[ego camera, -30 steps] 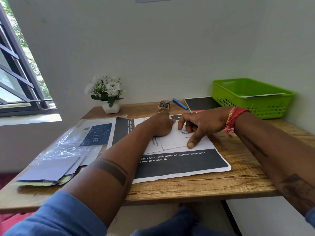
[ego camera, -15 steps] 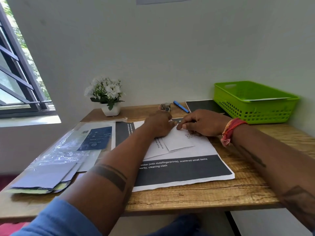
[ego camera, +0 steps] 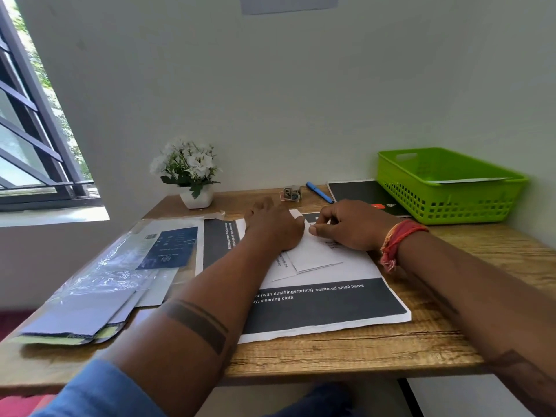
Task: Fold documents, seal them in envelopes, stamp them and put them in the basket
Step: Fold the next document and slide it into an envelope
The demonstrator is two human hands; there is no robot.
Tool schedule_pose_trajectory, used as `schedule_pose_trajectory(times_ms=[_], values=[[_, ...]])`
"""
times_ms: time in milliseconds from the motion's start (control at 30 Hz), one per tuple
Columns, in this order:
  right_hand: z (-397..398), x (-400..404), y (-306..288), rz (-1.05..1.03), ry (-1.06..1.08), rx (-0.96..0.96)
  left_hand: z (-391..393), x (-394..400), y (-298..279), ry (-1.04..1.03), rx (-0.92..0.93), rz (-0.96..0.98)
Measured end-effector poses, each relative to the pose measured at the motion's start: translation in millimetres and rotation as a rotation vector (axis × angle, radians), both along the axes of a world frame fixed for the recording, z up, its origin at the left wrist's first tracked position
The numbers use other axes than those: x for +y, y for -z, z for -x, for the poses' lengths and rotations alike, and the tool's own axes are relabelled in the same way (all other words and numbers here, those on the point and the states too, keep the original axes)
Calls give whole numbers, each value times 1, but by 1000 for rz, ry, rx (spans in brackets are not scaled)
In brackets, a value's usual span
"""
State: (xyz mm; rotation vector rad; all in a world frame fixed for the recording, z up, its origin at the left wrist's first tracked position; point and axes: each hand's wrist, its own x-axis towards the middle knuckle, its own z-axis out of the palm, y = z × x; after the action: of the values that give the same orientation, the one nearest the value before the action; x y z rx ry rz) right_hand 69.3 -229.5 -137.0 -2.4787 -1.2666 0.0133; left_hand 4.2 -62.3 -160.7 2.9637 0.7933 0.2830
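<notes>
A: Nearest edge first. What lies there?

B: Wooden desk [ego camera: 355, 353], bare rim toward the person. On it a large printed sheet [ego camera: 325, 308] with a dark band of white lettering. It seems to serve as a work mat under the folding.

A: To the left side?

B: A pile of envelopes [ego camera: 78, 320], pale, partly under a clear plastic sleeve [ego camera: 120, 266], with a dark blue leaflet beneath. Judged as stock waiting its turn.

A: And the hands?

B: Mid-desk, both on the folded document [ego camera: 316, 260], a white sheet lying on the printed sheet. Left hand [ego camera: 275, 228] rests knuckles-up on its left part; the fingers are tucked out of sight, so how they lie I cannot tell. Probably pinning the paper so it will not slide. Right hand [ego camera: 350, 225] has fingers curled, thumb and fingertips drawn together at the sheet's upper edge, looks like pinching it to set or adjust a crease.

A: Stage of the task?

B: Folding, I judge. Nothing sealed or stamped here yet.

A: Farther back?

B: Stamps [ego camera: 291, 194] and a blue pen [ego camera: 319, 192] just beyond the hands, within reach. A black notebook [ego camera: 361, 194] beside them. The green basket [ego camera: 445, 203] at far right, a white envelope already inside. A potted white flower [ego camera: 192, 173] against the wall
</notes>
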Motion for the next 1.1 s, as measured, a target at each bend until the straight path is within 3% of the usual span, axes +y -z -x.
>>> schedule_pose_trajectory(times_ms=[167, 533, 667, 833, 1100], values=[[-1, 5, 2, 8, 27, -49, 8, -2, -6, 94, -41, -103], [-26, 34, -11, -38, 34, -16, 6, -6, 5, 174, -158, 102], [-39, 60, -5, 124, 27, -182, 2, 6, 5, 195, -226, 183], [-56, 76, 8, 94, 44, -266, 1, 15, 3, 215, -273, 259], [-64, 77, 8, 12, 74, -174, -4, 10, 6, 193, -267, 264]])
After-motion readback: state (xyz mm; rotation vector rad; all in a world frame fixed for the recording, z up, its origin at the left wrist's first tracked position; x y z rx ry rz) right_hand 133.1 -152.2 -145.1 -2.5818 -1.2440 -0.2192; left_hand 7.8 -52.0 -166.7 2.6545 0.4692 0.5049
